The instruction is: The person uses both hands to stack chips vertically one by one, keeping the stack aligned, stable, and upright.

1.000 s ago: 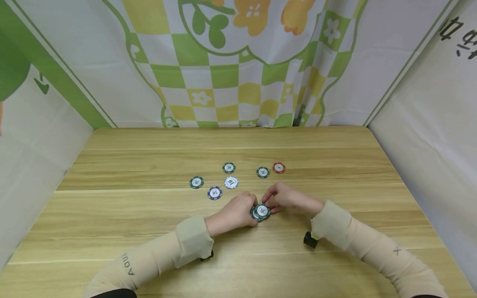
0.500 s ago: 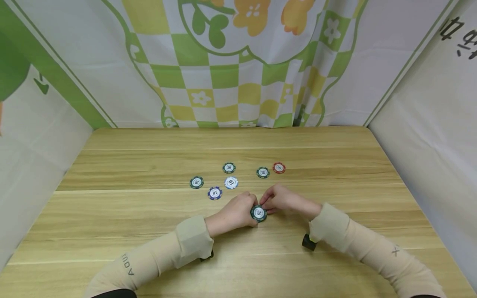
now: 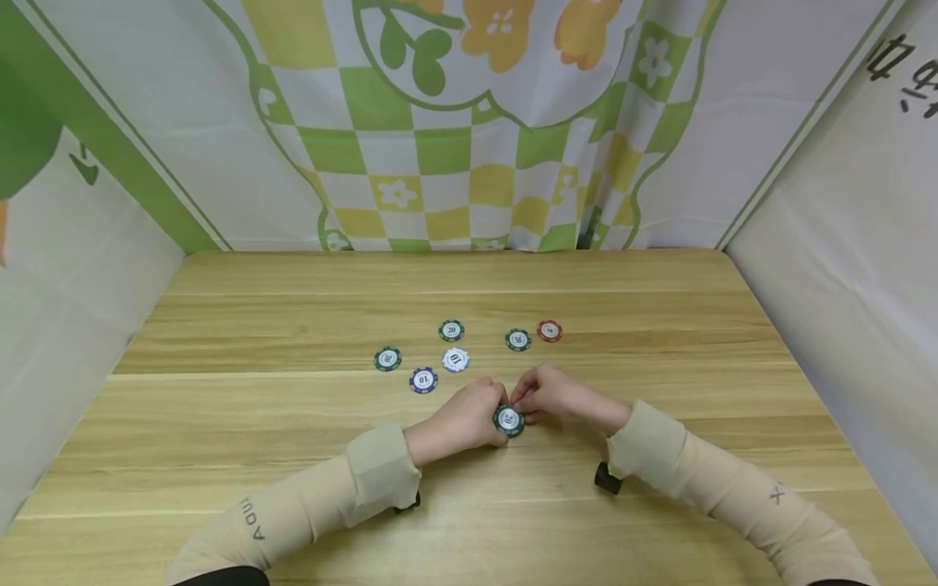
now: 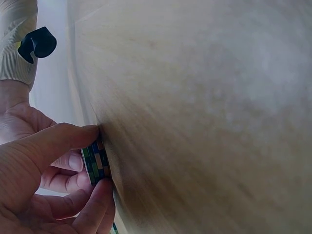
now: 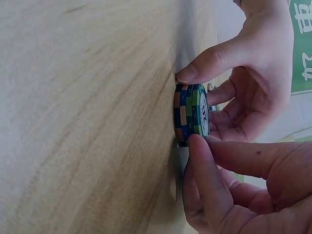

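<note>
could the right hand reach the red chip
Likely yes: only bare table shows between the right hand and the red chip, though that hand touches the chip stack.

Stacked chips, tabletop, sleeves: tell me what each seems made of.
Stacked chips: probably hard plastic or clay composite, smooth; rigid rims with crisp coloured blocks. Tabletop: wood or wood-look laminate, satin; grain lines and faint glare. Sleeves: likely soft fabric, matte; visible creases.

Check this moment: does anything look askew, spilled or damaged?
Nothing stands out. The chip stack between the left hand and right hand looks even, and the six loose chips lie flat on the table, with no visible spill or damage.
</note>
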{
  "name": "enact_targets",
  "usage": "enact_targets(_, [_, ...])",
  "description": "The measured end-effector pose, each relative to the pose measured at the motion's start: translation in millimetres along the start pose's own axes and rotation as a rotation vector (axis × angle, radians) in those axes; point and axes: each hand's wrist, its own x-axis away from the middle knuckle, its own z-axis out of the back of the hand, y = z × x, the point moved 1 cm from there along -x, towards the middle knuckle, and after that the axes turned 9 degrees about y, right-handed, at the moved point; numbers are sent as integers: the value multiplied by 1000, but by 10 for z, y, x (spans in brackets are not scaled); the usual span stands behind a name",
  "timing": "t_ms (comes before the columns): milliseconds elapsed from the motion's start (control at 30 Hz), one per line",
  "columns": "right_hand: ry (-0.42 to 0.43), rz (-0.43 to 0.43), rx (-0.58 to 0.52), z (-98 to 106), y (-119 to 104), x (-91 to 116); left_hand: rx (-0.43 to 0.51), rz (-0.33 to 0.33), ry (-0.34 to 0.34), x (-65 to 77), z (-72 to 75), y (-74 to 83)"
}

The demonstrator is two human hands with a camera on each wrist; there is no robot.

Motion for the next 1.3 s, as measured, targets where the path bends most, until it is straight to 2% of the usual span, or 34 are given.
enact_targets(300, [-7, 11, 2, 13, -2, 2, 0, 6, -9, -4, -7, -4])
enact_targets(600, [-16, 77, 243, 138, -158, 24, 5, 14, -14, -7, -4, -4])
enact_targets(767, [2, 115, 329, 245, -247, 23, 1, 19, -15, -4, -2, -6])
enact_targets(1100, [117, 208, 462, 557, -409, -2, 7, 25, -29, -8, 2, 10])
enact_targets(1300, [193, 158, 476, 613, -404, -118, 12, 30, -29, -7, -1, 1])
